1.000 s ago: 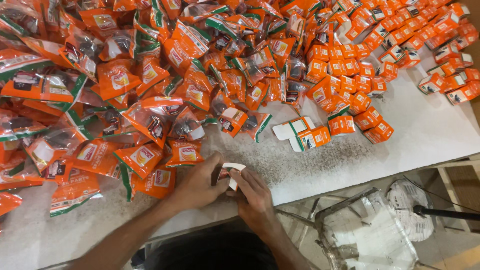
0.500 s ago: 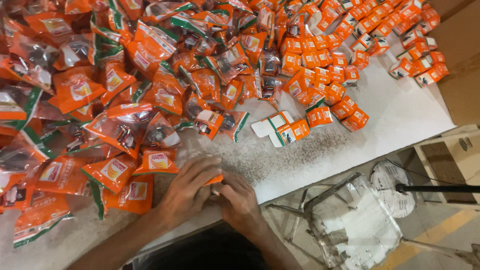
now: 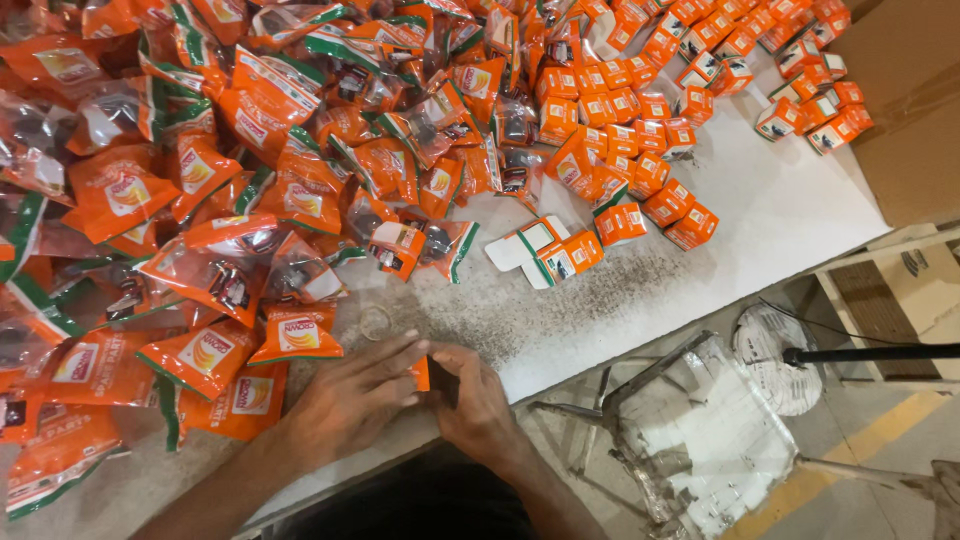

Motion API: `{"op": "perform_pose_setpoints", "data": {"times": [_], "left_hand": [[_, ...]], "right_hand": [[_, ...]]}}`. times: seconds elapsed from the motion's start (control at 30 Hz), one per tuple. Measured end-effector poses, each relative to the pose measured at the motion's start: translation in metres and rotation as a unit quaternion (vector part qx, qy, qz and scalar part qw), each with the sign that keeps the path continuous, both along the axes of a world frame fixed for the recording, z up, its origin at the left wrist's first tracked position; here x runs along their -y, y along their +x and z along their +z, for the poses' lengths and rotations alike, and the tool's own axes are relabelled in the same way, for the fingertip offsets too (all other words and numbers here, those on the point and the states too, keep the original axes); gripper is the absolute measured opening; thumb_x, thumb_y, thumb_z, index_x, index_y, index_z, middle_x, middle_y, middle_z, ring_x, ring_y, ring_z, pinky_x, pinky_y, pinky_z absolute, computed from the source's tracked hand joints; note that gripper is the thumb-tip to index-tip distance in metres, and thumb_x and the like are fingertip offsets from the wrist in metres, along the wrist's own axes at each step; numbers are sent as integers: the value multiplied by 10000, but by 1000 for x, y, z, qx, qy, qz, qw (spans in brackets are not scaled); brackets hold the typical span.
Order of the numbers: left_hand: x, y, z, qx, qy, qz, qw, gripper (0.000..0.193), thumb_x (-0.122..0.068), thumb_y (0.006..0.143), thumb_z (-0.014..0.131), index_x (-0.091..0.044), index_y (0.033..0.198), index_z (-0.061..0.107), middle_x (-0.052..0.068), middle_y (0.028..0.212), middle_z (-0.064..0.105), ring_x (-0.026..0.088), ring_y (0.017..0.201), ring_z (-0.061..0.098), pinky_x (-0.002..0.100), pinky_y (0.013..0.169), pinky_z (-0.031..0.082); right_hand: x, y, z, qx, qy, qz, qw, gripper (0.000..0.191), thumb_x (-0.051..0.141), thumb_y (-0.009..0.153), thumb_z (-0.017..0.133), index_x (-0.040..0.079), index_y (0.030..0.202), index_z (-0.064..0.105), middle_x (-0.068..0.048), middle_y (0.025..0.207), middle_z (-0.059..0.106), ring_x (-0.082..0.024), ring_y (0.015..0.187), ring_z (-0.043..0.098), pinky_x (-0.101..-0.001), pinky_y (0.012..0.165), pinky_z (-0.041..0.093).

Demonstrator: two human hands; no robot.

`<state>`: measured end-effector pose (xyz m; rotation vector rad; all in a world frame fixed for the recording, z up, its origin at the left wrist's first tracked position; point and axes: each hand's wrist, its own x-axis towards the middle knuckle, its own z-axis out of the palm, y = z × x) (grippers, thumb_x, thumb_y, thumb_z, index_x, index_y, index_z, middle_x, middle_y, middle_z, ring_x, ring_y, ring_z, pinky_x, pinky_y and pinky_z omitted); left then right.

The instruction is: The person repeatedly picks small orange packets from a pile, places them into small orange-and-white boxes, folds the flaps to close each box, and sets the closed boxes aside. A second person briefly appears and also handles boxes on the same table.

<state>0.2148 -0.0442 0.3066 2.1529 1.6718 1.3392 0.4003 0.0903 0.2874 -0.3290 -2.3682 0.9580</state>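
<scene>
Both hands are working together at the near edge of the white surface (image 3: 780, 200). The left hand (image 3: 350, 400) is lying with its fingers (image 3: 395, 355) stretched toward the right, the tips pinching a small orange box (image 3: 421, 373). The right hand (image 3: 480, 400) is meeting it from the other side, its fingers curled closed around the same small orange box, so that only an orange sliver and a dark face are showing between the two hands. The box is being held just above the surface, close to the near edge, not resting among the other goods.

A clear round ring (image 3: 375, 322) is lying on the surface just beyond the left hand, apart from it. A heap of orange plastic pouches (image 3: 230, 170) with green trim is covering the left half and far left corner of the surface; the nearest pouches are lying just beside the left hand. Folded orange boxes (image 3: 640, 120) are spreading in a dense scatter toward the far right corner. One unfolded box (image 3: 540, 248), its white flaps open, is lying near the middle of the surface, well apart from the hands. Dark specks are dusting the surface around that spot.

Off the right edge, a brown cardboard carton (image 3: 900, 110) is standing against the surface, and a clear plastic bag (image 3: 700, 430) is lying on the floor below.
</scene>
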Motion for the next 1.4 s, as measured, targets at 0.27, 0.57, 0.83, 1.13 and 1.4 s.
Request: {"op": "perform_pose_setpoints", "data": {"times": [0.27, 0.57, 0.83, 1.13, 1.4], "left_hand": [[8, 14, -1, -59, -72, 13, 996, 471, 26, 668, 688, -52, 1127, 618, 228, 1614, 341, 440, 1514, 293, 565, 1205, 311], [-2, 14, 7, 27, 21, 80, 996, 487, -63, 946, 657, -46, 1393, 465, 213, 1591, 392, 429, 1486, 389, 526, 1204, 390], [-18, 23, -3, -19, -37, 132, 990, 520, -131, 906, 674, -11, 1371, 475, 250, 1545, 374, 473, 1415, 395, 537, 1119, 412], [-52, 18, -53, -110, -25, 145, 983, 685, -400, 820, 762, -40, 1359, 540, 263, 1539, 386, 451, 1400, 404, 577, 1090, 366], [-60, 2, -56, -220, 33, 166, 961, 630, -407, 879, 705, -50, 1374, 554, 267, 1505, 476, 425, 1399, 458, 591, 1143, 353]], "right_hand": [[3, -6, 20, 5, 54, -2, 999, 670, -76, 756, 769, -41, 1358, 476, -246, 1260, 650, -429, 1137, 665, -471, 976, 551], [-89, -9, 54, 131, 342, -122, 923, 608, 226, 902, 693, 42, 1442, 486, -205, 1366, 478, -415, 1380, 405, -691, 1173, 191], [-238, -32, 100, 161, 412, -179, 879, 727, 264, 852, 777, -36, 1450, 492, -220, 1437, 491, -400, 1365, 433, -611, 1085, 322], [-464, -167, 193, 104, 152, -199, 962, 586, 183, 926, 780, 83, 1461, 564, -192, 1357, 545, -363, 1080, 617, -463, 979, 520], [-500, -244, 170, 387, 336, -161, 844, 765, 145, 713, 889, 217, 1423, 614, -204, 1375, 546, -461, 1203, 610, -535, 995, 523]]}}
